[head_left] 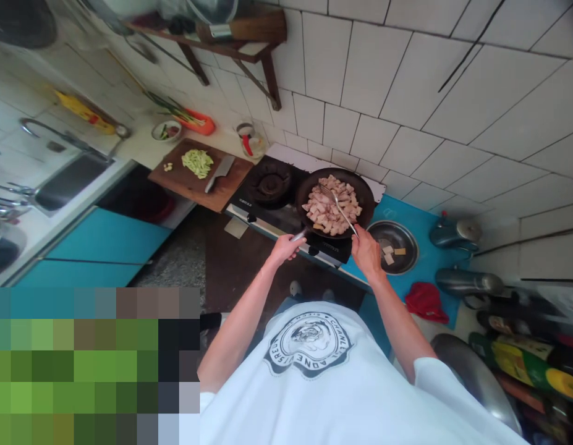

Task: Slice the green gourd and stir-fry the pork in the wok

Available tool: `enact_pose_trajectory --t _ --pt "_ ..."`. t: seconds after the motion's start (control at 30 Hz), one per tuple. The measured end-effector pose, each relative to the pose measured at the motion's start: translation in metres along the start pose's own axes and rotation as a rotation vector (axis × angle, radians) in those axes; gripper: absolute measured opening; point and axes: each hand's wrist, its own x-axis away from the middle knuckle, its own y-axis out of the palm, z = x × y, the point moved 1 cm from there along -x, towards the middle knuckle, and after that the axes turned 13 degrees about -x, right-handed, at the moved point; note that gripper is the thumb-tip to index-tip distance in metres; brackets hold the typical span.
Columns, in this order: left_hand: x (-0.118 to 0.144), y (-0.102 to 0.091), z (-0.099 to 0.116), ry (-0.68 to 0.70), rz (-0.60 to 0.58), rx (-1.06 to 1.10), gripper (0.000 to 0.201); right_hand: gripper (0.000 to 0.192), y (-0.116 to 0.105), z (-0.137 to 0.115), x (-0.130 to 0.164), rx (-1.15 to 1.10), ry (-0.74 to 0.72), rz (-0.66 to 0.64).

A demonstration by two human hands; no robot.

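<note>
1. White T-shirt (342,383) with a round dark print fills the bottom of the view, closest of all, and both bare forearms reach forward from it.
2. Left hand (285,248) is closed around the metal handle (299,235) of a dark wok (335,204).
3. Right hand (366,252) grips the near end of a long metal spatula (339,210), whose blade lies among the pale meat pieces (332,207) heaped in the wok.
4. That wok sits on the stove (286,213) just beyond both hands; an empty burner (270,182) lies further to the left.
5. Just right of the right hand, a shallow steel bowl (392,247) holding a few small pieces rests on the blue desk (423,228).
6. Well to the left of the left hand, a wooden cutting board (193,179) carries chopped green vegetables (198,163) and a cleaver (220,173).
</note>
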Motion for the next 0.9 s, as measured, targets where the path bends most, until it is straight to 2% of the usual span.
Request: enact_pose_trajectory --t 0.13,0.33,0.47,0.67,0.77,0.9 --pt "-0.002 0.001 -0.002 0.008 0.002 0.004 0.032 0.053 -0.017 0.033 0.000 -0.101 0.062 0.057" --pt "-0.005 0.002 -0.005 0.005 0.016 0.006 0.033 0.050 -0.032 0.071 -0.015 -0.268 0.223 -0.016" --pt "-0.004 0.002 -0.005 0.011 0.020 0.012 0.032 0.051 -0.027 0.074 -0.021 -0.434 0.314 -0.083" --pt "-0.001 0.002 -0.002 0.006 0.029 0.008 0.033 0.052 -0.022 0.067 -0.019 -0.810 0.514 -0.178" --pt "-0.001 0.002 -0.002 -0.002 0.033 0.009 0.032 0.050 -0.020 0.069 -0.017 -0.913 0.534 -0.188" --pt "-0.002 0.002 -0.003 -0.006 0.043 0.004 0.035 0.049 -0.014 0.074 -0.018 -0.925 0.521 -0.188"
